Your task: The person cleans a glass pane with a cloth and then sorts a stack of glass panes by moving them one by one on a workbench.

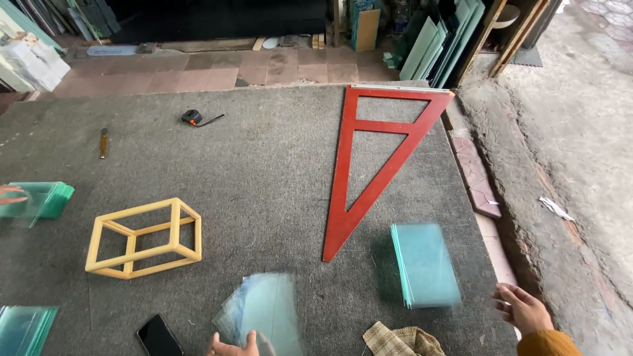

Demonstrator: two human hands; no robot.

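My left hand (232, 345) is at the bottom edge of the view and grips the near end of a fanned, blurred stack of pale green glass panes (267, 308) lying on the grey felt table (264, 151). Out at the table's right edge, my right hand (519, 307) is open with fingers spread and holds nothing. It is just right of a second, neat stack of glass panes (425, 264), without touching it. A patterned cloth (402, 341) lies between my hands.
A red wooden triangle square (343, 198) lies mid-table, a yellow wooden box frame (142, 237) to the left. A black phone (158, 336), tape measure (192, 118) and small cutter (103, 142) lie around. Another person's hand (10, 193) rests on glass (46, 198) far left.
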